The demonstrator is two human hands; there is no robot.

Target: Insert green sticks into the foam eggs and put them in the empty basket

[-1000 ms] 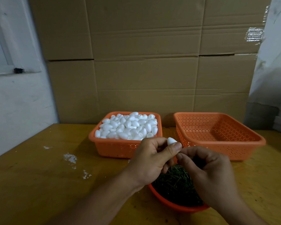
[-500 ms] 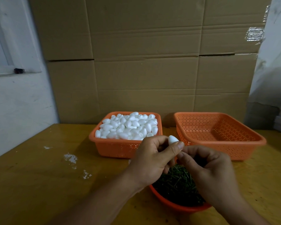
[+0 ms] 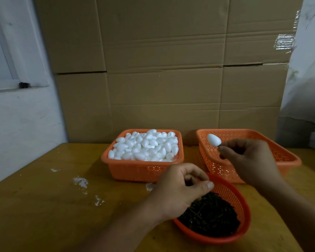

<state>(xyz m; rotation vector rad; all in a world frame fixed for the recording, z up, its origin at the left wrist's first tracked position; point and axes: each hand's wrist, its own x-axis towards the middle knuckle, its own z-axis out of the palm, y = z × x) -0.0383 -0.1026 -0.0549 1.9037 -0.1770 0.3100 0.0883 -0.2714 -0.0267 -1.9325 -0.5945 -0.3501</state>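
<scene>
Foam egg (image 3: 214, 140) held by right hand (image 3: 247, 160), pinched at its lower end where the stick is hidden, over the near-left rim of the empty basket (image 3: 287, 157); long axis tilts up-left. Left hand (image 3: 178, 191), nearer the stick bowl (image 3: 244, 206), fingers loosely curled, contents not discernible

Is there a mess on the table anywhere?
Yes. White crumbs and smears lie scattered on the wooden table, left of the basket of foam eggs. They may be foam bits, but I cannot tell.
</scene>
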